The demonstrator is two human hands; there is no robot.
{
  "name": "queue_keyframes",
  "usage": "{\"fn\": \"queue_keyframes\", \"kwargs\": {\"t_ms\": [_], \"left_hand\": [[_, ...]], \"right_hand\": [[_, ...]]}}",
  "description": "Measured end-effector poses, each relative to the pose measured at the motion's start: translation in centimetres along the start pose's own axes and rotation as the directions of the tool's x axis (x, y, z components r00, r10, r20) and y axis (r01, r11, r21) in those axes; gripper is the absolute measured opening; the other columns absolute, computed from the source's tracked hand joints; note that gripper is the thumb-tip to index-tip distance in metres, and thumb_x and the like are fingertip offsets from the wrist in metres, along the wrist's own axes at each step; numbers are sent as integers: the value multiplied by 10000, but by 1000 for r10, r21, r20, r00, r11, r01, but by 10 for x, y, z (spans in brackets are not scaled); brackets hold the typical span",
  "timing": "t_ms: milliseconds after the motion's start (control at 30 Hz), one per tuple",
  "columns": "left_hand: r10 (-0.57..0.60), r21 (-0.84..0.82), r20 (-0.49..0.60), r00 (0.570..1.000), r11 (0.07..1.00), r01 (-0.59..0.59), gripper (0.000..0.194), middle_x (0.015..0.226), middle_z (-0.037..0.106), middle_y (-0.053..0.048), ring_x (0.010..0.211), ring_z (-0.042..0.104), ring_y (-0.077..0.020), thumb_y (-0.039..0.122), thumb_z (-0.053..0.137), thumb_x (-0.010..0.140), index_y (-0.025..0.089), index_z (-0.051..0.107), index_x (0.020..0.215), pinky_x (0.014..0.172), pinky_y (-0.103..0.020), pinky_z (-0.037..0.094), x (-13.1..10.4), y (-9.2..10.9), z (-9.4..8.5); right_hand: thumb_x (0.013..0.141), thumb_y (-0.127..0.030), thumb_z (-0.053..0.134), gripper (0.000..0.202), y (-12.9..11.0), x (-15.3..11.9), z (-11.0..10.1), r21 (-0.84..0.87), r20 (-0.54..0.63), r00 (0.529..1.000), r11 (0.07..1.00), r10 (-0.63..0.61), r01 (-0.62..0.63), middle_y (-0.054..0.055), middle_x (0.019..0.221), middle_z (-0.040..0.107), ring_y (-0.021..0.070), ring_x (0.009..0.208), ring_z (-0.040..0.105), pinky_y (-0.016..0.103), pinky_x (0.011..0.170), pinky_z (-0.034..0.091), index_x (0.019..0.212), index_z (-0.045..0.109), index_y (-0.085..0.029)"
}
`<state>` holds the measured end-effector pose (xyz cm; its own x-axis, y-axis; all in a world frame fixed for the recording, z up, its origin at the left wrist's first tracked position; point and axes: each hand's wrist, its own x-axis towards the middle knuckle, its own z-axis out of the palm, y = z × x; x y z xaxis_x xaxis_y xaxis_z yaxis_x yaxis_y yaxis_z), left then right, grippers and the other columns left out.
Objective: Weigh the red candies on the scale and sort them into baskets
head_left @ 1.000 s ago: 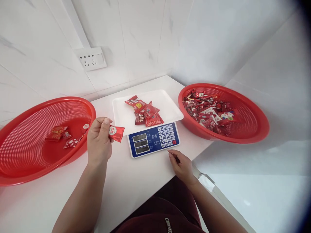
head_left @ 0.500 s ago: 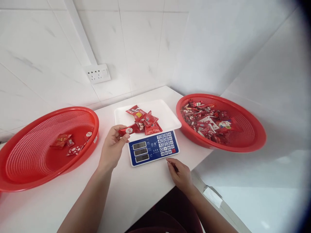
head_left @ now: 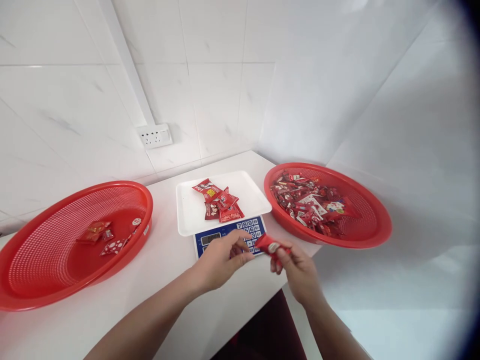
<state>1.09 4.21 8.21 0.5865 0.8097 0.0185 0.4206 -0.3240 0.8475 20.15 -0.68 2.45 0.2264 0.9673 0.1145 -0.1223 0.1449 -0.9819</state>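
My right hand (head_left: 296, 272) grips a red-wrapped candy (head_left: 269, 245) with a pale round mark on it, above the near right corner of the scale. My left hand (head_left: 227, 257) is just left of that candy, thumb and fingers apart with nothing between them. It covers part of the blue keypad of the digital scale (head_left: 207, 239). On the scale's white tray (head_left: 187, 215) lie several red packets (head_left: 221, 200) in a small heap.
A red plastic basket (head_left: 369, 225) full of red-wrapped sweets stands on the right. Another red basket (head_left: 37, 270) at the left holds a few packets (head_left: 114, 246). A wall socket (head_left: 155, 136) is behind the white table (head_left: 165, 280).
The candy has passed from my left hand to my right. My left hand moved right, away from the tray, and my right hand rose to meet it. The view tilted up slightly.
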Motion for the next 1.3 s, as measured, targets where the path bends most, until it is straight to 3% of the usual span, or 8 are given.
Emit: {"fn": "queue_keyframes", "kwargs": {"t_ms": [100,167,300,400,600,900,1133,1300], "left_hand": [[100,188,-146,984,980,-72,329,1120,588,-31,982,557,-190,373,465,856,263,477,1165,838,-325,455,18,-2,-22],[161,347,-167,973,933,-95,374,1248,518,-57,1170,444,-225,380,433,872,244,459,1219,957,-376,385,30,-10,-37],[119,567,-30,992,820,-81,482,1408,360,-76,1335,186,-273,427,412,872,210,399,1303,1065,-466,229,43,-36,-52],[120,645,-11,993,759,-85,480,1409,359,-73,1322,224,-276,445,403,872,224,411,1298,1069,-469,223,37,-49,-56],[108,635,-86,990,772,-29,436,1346,417,-85,1207,422,-234,449,327,896,240,426,1266,967,-390,395,15,-47,-72],[75,606,-176,981,794,48,716,1481,136,-123,1350,74,-315,624,399,791,225,253,1368,1060,-515,150,60,-52,-82],[97,623,-81,992,782,-25,607,1330,438,-100,1261,326,-286,628,326,816,233,421,1267,1019,-496,241,91,-49,-69],[112,633,-24,993,771,-72,694,1360,394,-125,1260,324,-295,678,323,782,227,378,1306,1026,-509,220,76,-38,-66]], "right_hand": [[753,-456,610,459,-20,19,-12,246,-229,973,969,22,36,-24,665,643,111,572,595,202,480,431,1169,506,-294],[728,-483,621,634,-29,24,-17,304,-235,970,953,61,14,7,868,679,131,679,629,214,513,453,1293,371,-342],[741,-481,604,714,-23,14,-10,143,-22,984,975,177,-172,52,910,681,163,699,628,250,533,460,1357,296,-293],[741,-478,604,581,-2,2,1,-21,159,955,968,251,-251,64,838,674,168,677,611,276,561,460,1245,470,-221],[731,-481,603,433,41,-5,11,-105,331,906,964,264,-243,54,816,645,172,691,600,304,592,458,1058,587,-198],[736,-454,601,353,50,-14,12,-213,426,873,964,239,-160,39,802,625,170,730,573,323,686,463,979,619,-198],[757,-423,596,323,54,-15,9,-204,418,887,972,195,-118,40,834,629,176,772,574,326,742,455,995,619,-205],[767,-402,596,309,56,-14,9,-204,432,881,973,190,-110,36,843,628,173,792,569,313,754,446,1004,617,-204]]}}
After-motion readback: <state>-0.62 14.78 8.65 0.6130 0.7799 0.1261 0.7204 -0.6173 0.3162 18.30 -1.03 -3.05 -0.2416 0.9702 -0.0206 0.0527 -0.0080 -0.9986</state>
